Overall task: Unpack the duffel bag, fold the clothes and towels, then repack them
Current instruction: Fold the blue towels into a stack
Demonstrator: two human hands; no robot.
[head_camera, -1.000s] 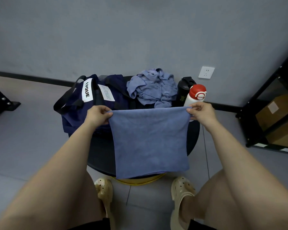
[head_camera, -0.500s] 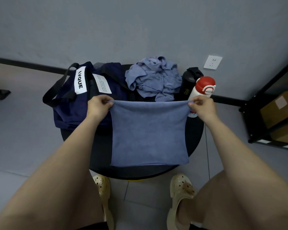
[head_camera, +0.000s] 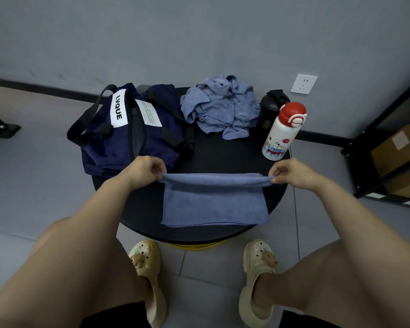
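Round black tabletop (head_camera: pixel 223 150) now carries the blue towel (head_camera: pixel 214 204), lowered from hanging; left hand (head_camera: pixel 142 169) and right hand (head_camera: pixel 294 172) fingers pinch its far corners, folding apparently under way.

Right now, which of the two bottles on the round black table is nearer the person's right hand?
The white cartoon-printed bottle with the red lid; the black bottle stands behind it, farther from the right hand.

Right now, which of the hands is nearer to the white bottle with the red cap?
Right. The right hand is just below the white bottle with the red cap; the left hand is far left.
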